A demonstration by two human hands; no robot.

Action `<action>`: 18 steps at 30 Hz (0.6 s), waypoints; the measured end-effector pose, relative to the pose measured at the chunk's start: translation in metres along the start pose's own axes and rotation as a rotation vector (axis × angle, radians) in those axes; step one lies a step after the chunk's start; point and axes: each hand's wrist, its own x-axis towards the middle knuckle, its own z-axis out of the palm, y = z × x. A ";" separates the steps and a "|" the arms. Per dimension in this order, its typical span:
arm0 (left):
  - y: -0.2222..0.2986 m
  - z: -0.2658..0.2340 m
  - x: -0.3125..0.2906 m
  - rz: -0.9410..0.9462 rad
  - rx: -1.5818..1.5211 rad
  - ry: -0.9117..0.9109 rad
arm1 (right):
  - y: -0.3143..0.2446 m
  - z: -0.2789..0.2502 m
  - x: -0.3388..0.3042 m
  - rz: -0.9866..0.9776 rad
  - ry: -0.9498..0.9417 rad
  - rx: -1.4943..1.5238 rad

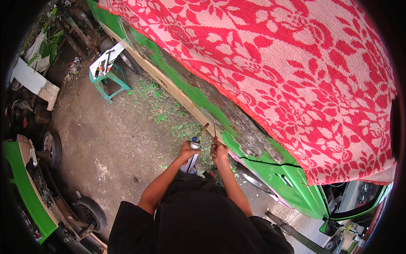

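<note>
My left hand (186, 150) is wrapped round a gas canister (190, 162) with a blow torch head on top. The torch has a blue part (194, 139) and a brass-coloured nozzle (204, 128) pointing at the car's side. Whether a flame burns there, I cannot tell. In my right hand (219, 151), closed fingers grip a thin tool (214, 129), its narrow blade pointing up; its exact kind is unclear. Both hands are near the lower side of a green car body (292, 181), where paint is stripped to a grey-brown and tan surface (179, 96).
A red and pink floral cloth (270, 63) covers much of the car. Green paint flakes (160, 116) litter the ground. Hand tools lie on a teal stool (111, 81). Left, another green vehicle part (31, 186) stands near loose wheels (90, 213).
</note>
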 end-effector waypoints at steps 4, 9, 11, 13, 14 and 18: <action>-0.010 0.001 0.005 -0.006 0.054 0.044 | 0.000 0.006 0.005 0.011 0.015 0.033; -0.009 -0.003 0.006 0.020 -0.011 0.014 | -0.006 0.010 -0.012 -0.014 0.031 0.019; -0.014 -0.003 0.005 0.026 -0.030 0.031 | -0.005 0.011 -0.014 0.001 0.029 0.018; -0.013 -0.002 0.007 0.043 -0.078 0.014 | -0.006 0.005 -0.012 0.022 0.024 0.013; -0.012 0.000 0.007 0.042 -0.068 0.006 | -0.006 0.003 -0.011 0.019 0.020 0.007; -0.003 0.000 0.005 0.044 -0.035 -0.022 | 0.001 0.007 0.002 -0.008 0.030 -0.001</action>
